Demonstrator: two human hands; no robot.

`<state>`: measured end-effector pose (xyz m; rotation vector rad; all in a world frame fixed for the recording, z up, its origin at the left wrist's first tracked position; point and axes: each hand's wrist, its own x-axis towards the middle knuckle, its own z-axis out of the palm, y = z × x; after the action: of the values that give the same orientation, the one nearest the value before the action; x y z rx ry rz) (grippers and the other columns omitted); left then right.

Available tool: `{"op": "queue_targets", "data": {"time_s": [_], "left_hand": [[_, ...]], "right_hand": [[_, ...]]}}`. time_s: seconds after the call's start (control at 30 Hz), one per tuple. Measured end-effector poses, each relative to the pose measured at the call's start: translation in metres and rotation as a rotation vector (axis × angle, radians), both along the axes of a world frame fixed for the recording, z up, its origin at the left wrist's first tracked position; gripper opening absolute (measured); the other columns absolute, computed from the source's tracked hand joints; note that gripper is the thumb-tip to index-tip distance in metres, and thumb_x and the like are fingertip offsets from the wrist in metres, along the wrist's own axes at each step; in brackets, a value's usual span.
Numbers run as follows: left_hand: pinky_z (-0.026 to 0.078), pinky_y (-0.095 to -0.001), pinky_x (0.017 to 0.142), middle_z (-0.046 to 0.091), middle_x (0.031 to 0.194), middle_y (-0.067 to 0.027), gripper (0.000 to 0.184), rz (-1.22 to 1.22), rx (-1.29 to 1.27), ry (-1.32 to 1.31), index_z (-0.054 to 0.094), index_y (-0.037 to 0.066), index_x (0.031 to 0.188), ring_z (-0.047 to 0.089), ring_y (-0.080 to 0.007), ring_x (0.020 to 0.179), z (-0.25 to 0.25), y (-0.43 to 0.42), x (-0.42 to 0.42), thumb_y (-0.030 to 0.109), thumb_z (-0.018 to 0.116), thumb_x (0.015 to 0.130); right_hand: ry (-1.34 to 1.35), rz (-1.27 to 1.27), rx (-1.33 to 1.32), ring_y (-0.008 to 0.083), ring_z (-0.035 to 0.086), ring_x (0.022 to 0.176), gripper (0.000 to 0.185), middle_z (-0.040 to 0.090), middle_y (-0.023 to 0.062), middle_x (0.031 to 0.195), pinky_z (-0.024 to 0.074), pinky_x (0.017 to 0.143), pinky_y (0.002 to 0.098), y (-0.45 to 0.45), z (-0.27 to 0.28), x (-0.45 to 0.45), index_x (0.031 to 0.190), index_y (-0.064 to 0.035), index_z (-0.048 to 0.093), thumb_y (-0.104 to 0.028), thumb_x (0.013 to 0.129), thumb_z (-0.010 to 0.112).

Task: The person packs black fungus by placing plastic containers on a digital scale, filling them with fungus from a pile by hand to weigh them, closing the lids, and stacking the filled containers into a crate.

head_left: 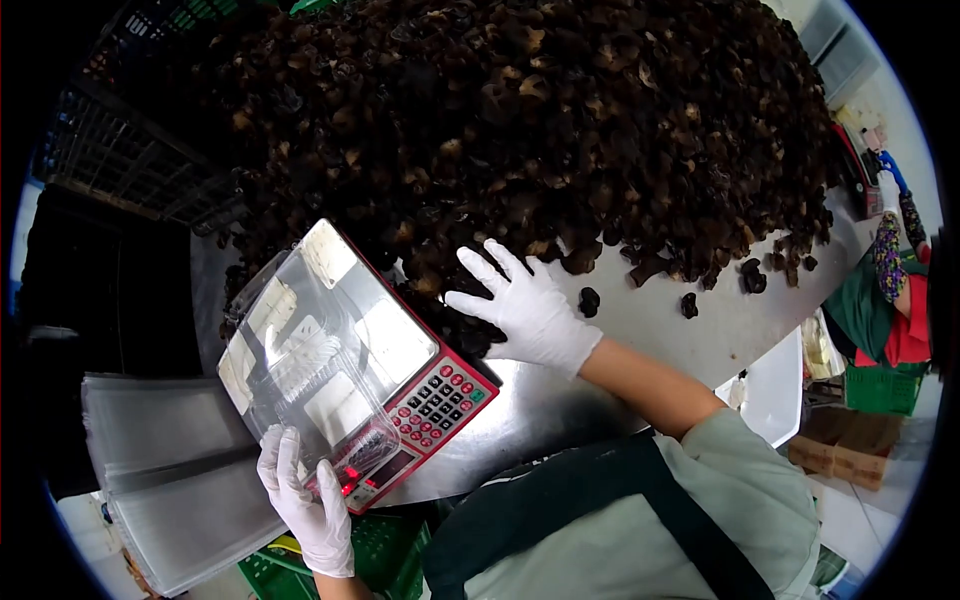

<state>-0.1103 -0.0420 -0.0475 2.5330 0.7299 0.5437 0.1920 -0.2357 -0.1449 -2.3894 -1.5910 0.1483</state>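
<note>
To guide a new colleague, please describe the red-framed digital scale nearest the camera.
Find the huge heap of dark-brown curled pieces on the shiny metal table. Below its left part, between the white-gloved left hand and white-gloved right hand, sits the scale. Red and black keys set it apart.

I see a big heap of curly, dark brown bits (520, 130) across the top of the frame; left of the middle, a red scale (400, 340) with a shiny top sits slantwise; a see-through plastic box (330, 368) lies on it.
</note>
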Motion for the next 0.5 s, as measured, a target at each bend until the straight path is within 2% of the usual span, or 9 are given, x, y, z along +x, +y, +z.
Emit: {"op": "queue_targets", "data": {"time_s": [0.03,0.07,0.17,0.27,0.33,0.37,0.4,0.47,0.5], "left_hand": [[0.045,-0.0418,0.109,0.049,0.145,-0.0218,0.053,-0.003,0.001,0.009,0.057,0.005,0.143,0.051,-0.0352,0.134,0.0,0.0,0.0,-0.004,0.063,0.091],[0.045,-0.0418,0.109,0.049,0.145,-0.0218,0.053,-0.006,0.001,0.007,0.057,0.005,0.143,0.051,-0.0352,0.134,0.001,0.001,-0.001,-0.004,0.063,0.091],[0.045,-0.0421,0.108,0.05,0.144,-0.022,0.053,-0.011,0.012,0.003,0.056,0.004,0.143,0.051,-0.0353,0.133,0.003,0.003,-0.004,-0.003,0.064,0.091],[0.045,-0.0415,0.109,0.051,0.142,-0.0222,0.05,-0.005,0.027,0.009,0.058,0.002,0.141,0.051,-0.035,0.133,0.003,0.014,-0.013,-0.003,0.063,0.091],[0.043,-0.0432,0.111,0.053,0.141,-0.0228,0.044,0.0,-0.056,-0.007,0.06,0.0,0.137,0.051,-0.0355,0.133,0.003,0.019,-0.015,0.004,0.065,0.093],[0.034,-0.048,0.118,0.054,0.142,-0.0222,0.043,-0.025,0.017,0.067,0.063,0.0,0.134,0.048,-0.0377,0.136,0.004,0.025,-0.017,0.021,0.066,0.096],[0.034,-0.048,0.118,0.054,0.142,-0.0222,0.043,-0.024,0.013,0.062,0.063,0.0,0.134,0.048,-0.0377,0.136,0.005,0.028,-0.018,0.021,0.066,0.096],[0.024,-0.0521,0.123,0.055,0.144,-0.0208,0.049,-0.132,0.084,0.133,0.064,0.001,0.133,0.045,-0.0397,0.141,0.006,0.031,-0.017,0.035,0.064,0.097],[0.02,-0.0537,0.125,0.056,0.145,-0.0199,0.052,-0.139,0.078,0.157,0.064,0.002,0.133,0.042,-0.0408,0.144,0.006,0.031,-0.016,0.04,0.062,0.098]], "right_hand": [[-0.106,-0.032,0.093,0.0349,0.048,0.134,0.059,0.041,0.0114,0.159,0.0543,0.093,0.0463,0.002,-0.012,-0.001,0.134,-0.0265,0.065,-0.036,0.078,0.082],[-0.108,-0.035,0.093,0.0349,0.048,0.134,0.059,0.041,0.0114,0.159,0.0543,0.093,0.0463,-0.001,-0.02,0.0,0.134,-0.0265,0.065,-0.036,0.078,0.082],[-0.017,-0.128,0.339,0.0246,0.063,0.094,0.023,0.06,0.0046,0.136,0.0602,0.07,0.0346,-0.01,-0.027,0.006,0.103,-0.0212,0.073,-0.025,0.08,0.076],[0.115,-0.281,0.565,0.0258,0.067,0.104,0.018,0.066,0.0086,0.126,0.0598,0.082,0.0362,-0.017,-0.037,0.019,0.099,-0.0188,0.076,-0.02,0.081,0.075],[0.342,-0.385,0.7,0.0278,0.07,0.104,0.017,0.07,0.0138,0.115,0.0568,0.091,0.0327,-0.02,-0.03,0.029,0.099,-0.0107,0.078,-0.015,0.083,0.074],[0.464,-0.415,0.662,0.026,0.071,0.101,0.018,0.071,0.0128,0.111,0.0563,0.091,0.0317,-0.022,-0.025,0.038,0.1,-0.0091,0.078,-0.015,0.084,0.075],[0.583,-0.445,0.622,0.0243,0.071,0.099,0.019,0.072,0.0119,0.108,0.0557,0.09,0.0306,-0.024,-0.02,0.046,0.101,-0.0076,0.078,-0.015,0.084,0.075],[1.079,-0.582,0.622,0.0138,0.069,0.093,0.016,0.076,0.0023,0.099,0.0534,0.088,0.028,-0.023,-0.009,0.056,0.098,-0.0021,0.079,-0.013,0.087,0.076],[1.165,-0.615,0.61,0.0128,0.068,0.094,0.013,0.075,0.0019,0.096,0.0525,0.089,0.0273,-0.022,0.002,0.06,0.097,-0.0031,0.079,-0.012,0.088,0.074]]}}
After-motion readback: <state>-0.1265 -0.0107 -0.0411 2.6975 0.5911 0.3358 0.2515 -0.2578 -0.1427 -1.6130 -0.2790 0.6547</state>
